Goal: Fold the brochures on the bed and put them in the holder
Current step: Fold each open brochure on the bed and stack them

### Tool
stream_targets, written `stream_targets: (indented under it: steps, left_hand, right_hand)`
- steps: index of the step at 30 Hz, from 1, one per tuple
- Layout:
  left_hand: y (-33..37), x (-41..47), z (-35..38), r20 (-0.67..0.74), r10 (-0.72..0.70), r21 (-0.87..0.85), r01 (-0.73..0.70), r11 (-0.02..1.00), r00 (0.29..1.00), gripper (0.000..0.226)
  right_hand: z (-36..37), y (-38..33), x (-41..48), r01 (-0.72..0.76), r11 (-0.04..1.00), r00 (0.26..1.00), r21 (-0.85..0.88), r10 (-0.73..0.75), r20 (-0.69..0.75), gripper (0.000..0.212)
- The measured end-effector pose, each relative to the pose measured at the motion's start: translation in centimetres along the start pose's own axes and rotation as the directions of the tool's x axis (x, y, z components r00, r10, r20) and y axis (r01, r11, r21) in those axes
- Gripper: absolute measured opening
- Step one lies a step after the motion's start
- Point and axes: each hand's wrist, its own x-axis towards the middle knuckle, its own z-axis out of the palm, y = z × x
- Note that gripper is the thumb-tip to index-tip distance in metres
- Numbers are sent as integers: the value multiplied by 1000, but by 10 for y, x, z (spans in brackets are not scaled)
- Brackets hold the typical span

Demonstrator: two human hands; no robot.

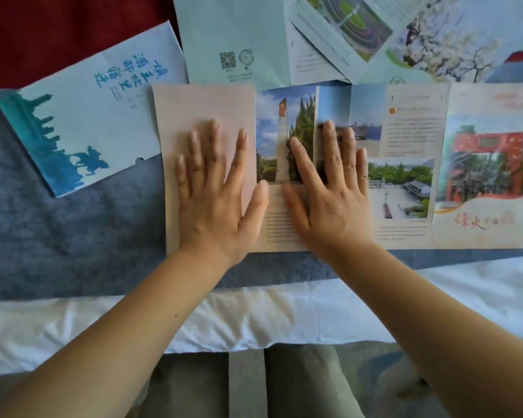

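A long cream brochure (411, 176) with photos and text lies spread out across the blue blanket. Its left end panel (175, 116) is plain pinkish cream and lies folded over. My left hand (215, 188) presses flat on that panel, fingers spread. My right hand (329, 191) lies flat beside it on the neighbouring panels, over a photo of a monument and trees. Neither hand grips anything. No holder is in view.
A light blue brochure (85, 116) with a dark blue silhouette lies to the left. More pale blue brochures (233, 34) and a blossom-tree sheet (453, 40) lie behind. The blue blanket (73, 236) covers a white sheet (254, 315); a red cover (58, 31) is at far left.
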Motion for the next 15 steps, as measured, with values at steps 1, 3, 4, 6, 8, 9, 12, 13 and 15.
stream_targets:
  steps: [1, 3, 4, 6, 8, 9, 12, 13, 15]
  left_hand:
    - [-2, 1, 4, -8, 20, 63, -20, 998, 1000, 74]
    - [-7, 2, 10, -34, 71, 161, -65, 985, 997, 73]
    - [-10, 2, 14, -54, 92, 191, -80, 978, 994, 72]
    - [-16, 2, 19, -92, 111, 224, -88, 971, 990, 71]
    - [-22, 2, 23, -117, 116, 237, -85, 968, 986, 71]
    - [-24, 1, 23, -123, 114, 244, -82, 966, 986, 71]
    - [-35, -1, 22, -134, 105, 250, -69, 966, 985, 72]
    - [-39, -3, 21, -138, 102, 248, -65, 967, 985, 72]
    - [-52, -6, 18, -143, 99, 252, -61, 966, 985, 72]
  right_hand:
    - [1, 1, 0, 2, 1000, 1000, 2, -2, -3, 62]
    - [2, 1, 0, 2, 1000, 1000, 6, -2, -6, 62]
    - [2, 1, 0, 1, 1000, 1000, 8, -1, -7, 62]
    - [3, -2, 0, 2, 1000, 1000, 9, -2, -1, 63]
    - [4, -7, 0, 7, 1000, 1000, 10, -7, 6, 63]
    - [4, -10, 1, 11, 1000, 1000, 10, -11, 9, 63]
    - [4, -19, 3, 33, 999, 999, -5, -33, 28, 63]
    - [5, -23, 5, 46, 999, 998, -11, -46, 35, 64]
    - [6, -32, 7, 74, 997, 996, -23, -73, 45, 64]
